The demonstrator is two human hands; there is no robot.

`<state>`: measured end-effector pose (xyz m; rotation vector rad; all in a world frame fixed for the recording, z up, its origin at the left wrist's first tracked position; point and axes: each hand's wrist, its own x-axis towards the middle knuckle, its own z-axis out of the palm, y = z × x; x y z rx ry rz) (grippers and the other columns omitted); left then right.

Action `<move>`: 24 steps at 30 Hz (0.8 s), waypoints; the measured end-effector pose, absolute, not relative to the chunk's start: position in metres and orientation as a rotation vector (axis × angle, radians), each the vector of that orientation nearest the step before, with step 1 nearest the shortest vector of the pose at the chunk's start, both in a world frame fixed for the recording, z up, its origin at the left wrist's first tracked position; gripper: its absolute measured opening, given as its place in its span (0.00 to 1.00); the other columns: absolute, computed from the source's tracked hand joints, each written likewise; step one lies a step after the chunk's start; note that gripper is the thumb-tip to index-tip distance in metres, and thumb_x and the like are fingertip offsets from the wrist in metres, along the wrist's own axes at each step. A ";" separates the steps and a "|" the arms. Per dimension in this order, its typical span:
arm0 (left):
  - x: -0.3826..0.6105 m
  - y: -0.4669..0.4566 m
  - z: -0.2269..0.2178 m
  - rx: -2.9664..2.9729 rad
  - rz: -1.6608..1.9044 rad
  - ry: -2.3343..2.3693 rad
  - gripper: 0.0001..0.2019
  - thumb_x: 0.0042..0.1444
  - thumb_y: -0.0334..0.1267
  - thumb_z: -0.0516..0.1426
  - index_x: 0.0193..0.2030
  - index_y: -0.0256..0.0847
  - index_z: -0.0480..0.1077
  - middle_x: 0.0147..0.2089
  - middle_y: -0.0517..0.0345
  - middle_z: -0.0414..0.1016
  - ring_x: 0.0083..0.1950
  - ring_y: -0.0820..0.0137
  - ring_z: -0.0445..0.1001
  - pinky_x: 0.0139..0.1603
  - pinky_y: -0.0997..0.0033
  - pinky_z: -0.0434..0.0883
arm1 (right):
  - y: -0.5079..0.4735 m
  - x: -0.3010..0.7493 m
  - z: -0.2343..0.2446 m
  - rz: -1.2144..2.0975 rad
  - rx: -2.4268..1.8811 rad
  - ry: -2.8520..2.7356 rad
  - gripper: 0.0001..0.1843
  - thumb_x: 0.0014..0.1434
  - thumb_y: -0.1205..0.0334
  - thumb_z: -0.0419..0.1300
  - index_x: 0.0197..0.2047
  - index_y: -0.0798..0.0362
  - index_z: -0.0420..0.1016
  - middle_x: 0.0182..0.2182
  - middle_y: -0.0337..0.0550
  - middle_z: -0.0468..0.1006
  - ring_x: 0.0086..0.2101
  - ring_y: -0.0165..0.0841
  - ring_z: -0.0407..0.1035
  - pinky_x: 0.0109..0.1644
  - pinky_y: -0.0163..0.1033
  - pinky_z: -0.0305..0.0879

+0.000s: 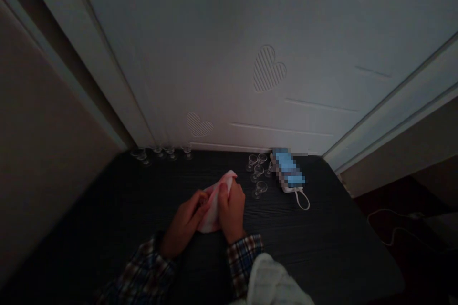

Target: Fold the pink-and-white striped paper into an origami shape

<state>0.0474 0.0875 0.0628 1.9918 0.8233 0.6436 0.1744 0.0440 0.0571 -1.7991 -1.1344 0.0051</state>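
Between my hands is a pink and white cloth [213,212], bunched up over the dark table. My left hand [183,221] is closed at the cloth's left side, around a small clear glass [203,199] that is mostly covered by fingers and cloth. My right hand [232,209] grips the cloth from the right, thumb on top. To the right of it stands a group of small stemmed glasses [258,171]. More such glasses [171,152] stand in a row along the back edge on the left.
A phone [289,169], its screen lit, lies at the back right with a white loop [302,199] by it. The dark table [293,243] meets a white panel [222,57] with heart reliefs. A white cable [384,210] is beyond the table's right edge.
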 end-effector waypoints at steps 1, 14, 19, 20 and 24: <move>0.047 0.087 0.063 1.954 0.649 0.821 0.14 0.61 0.47 0.45 0.34 0.40 0.63 0.31 0.60 0.68 0.32 0.71 0.66 0.33 0.74 0.65 | 0.043 0.174 0.058 -0.016 -1.784 -1.144 0.17 0.64 0.59 0.43 0.30 0.56 0.67 0.26 0.44 0.71 0.29 0.32 0.65 0.33 0.35 0.56; 0.045 0.093 0.059 1.981 0.777 0.957 0.16 0.61 0.46 0.46 0.49 0.40 0.64 0.43 0.55 0.72 0.43 0.67 0.71 0.43 0.71 0.68 | 0.046 0.172 0.057 0.054 -1.853 -1.215 0.20 0.66 0.63 0.39 0.35 0.57 0.69 0.30 0.47 0.75 0.31 0.33 0.69 0.35 0.35 0.60; 0.046 0.094 0.058 2.002 0.809 0.940 0.16 0.61 0.44 0.47 0.51 0.41 0.64 0.49 0.52 0.70 0.47 0.66 0.71 0.48 0.69 0.68 | 0.046 0.172 0.060 0.172 -1.841 -1.180 0.20 0.66 0.60 0.39 0.35 0.57 0.69 0.27 0.44 0.74 0.27 0.32 0.69 0.30 0.34 0.57; 0.046 0.094 0.057 2.009 0.807 0.920 0.16 0.61 0.43 0.47 0.51 0.41 0.64 0.50 0.52 0.69 0.49 0.66 0.70 0.49 0.69 0.68 | 0.046 0.173 0.060 0.195 -1.838 -1.164 0.21 0.66 0.59 0.38 0.35 0.56 0.69 0.27 0.43 0.74 0.27 0.32 0.68 0.30 0.34 0.56; 0.046 0.097 0.057 2.019 0.806 0.858 0.15 0.61 0.41 0.47 0.52 0.41 0.65 0.54 0.52 0.68 0.52 0.67 0.69 0.52 0.69 0.67 | 0.047 0.172 0.060 0.219 -1.829 -1.130 0.19 0.66 0.56 0.41 0.34 0.55 0.68 0.26 0.41 0.73 0.26 0.31 0.67 0.29 0.33 0.55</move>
